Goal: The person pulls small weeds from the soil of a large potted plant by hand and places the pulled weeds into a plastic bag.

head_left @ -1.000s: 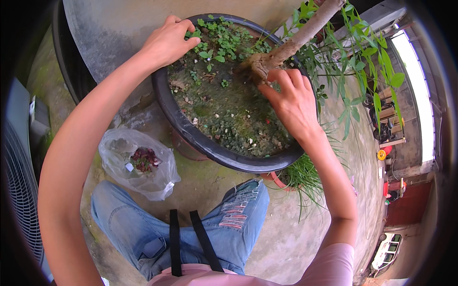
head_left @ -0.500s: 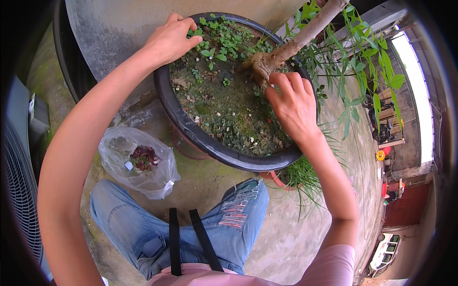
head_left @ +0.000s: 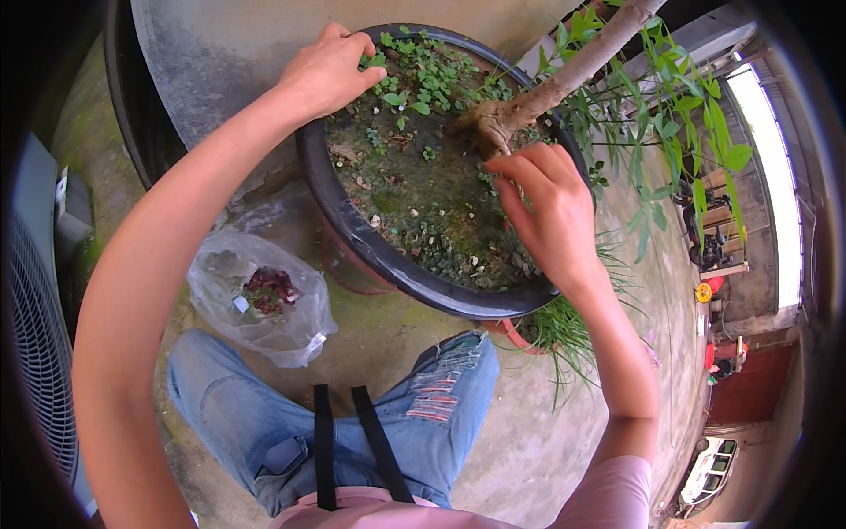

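Observation:
A large round black pot (head_left: 388, 262) holds soil, small green weeds (head_left: 432, 75) and a thick tree trunk (head_left: 564, 79) that leans to the upper right. My left hand (head_left: 328, 75) rests over the pot's far left rim, thumb and fingers apart beside the weeds; its fingertips partly pass behind leaves. Above the soil, just below the trunk's base, is my right hand (head_left: 551, 207). Its fingers are bent, with a gap between thumb and forefinger near a small green sprout. I see nothing held in either hand.
An open clear plastic bag (head_left: 304, 331) with dark reddish plant bits lies on the concrete floor left of the pot. Grassy leaves (head_left: 564, 331) grow from an orange pot at right. A fan-grilled unit (head_left: 40, 344) stands at far left; a white van (head_left: 708, 472) is in the distance.
My right hand has drawn slightly back from the trunk's base, toward the near right. The left hand stays at the rim. The whole view has shifted slightly.

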A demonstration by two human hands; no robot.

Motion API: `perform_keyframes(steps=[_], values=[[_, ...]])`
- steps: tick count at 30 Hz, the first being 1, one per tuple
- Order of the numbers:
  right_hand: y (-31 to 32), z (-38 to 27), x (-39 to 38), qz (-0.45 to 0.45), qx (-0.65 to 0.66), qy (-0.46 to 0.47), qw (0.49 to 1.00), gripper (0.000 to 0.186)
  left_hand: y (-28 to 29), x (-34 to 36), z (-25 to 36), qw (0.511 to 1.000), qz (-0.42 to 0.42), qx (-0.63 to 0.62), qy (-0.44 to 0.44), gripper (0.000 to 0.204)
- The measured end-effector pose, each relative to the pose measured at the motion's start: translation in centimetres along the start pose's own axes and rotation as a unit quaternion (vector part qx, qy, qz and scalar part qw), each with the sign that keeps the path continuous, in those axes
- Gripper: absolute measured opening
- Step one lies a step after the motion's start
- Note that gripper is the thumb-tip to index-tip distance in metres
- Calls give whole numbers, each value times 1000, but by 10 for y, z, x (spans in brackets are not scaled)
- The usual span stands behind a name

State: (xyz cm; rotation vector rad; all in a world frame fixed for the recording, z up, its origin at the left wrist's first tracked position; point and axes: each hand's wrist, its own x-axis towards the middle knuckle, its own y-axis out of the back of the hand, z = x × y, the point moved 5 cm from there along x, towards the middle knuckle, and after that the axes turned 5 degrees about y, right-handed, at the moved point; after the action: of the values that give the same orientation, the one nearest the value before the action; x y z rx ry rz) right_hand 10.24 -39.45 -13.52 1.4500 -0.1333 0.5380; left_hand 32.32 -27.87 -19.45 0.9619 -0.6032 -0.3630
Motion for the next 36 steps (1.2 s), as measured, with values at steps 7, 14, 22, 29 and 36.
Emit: perform_keyframes(steps=[7,14,22,29,36], values=[[-42,-13,40,-35,9,45,998,10,2,0,0,1000,-17,0,20,37],[-52,-10,47,-42,-41,81,995,6,2,0,0,1000,-11,-11,21,38],[-49,-16,66,40,-43,115,992,6,3,0,1,1000,9,-5,7,41],[-79,-14,84,-17,-172,147,974,7,3,1,1,1000,14,-9,6,41],[-55,-17,89,32,-158,156,975,7,4,2,1,1000,18,-7,-5,41]])
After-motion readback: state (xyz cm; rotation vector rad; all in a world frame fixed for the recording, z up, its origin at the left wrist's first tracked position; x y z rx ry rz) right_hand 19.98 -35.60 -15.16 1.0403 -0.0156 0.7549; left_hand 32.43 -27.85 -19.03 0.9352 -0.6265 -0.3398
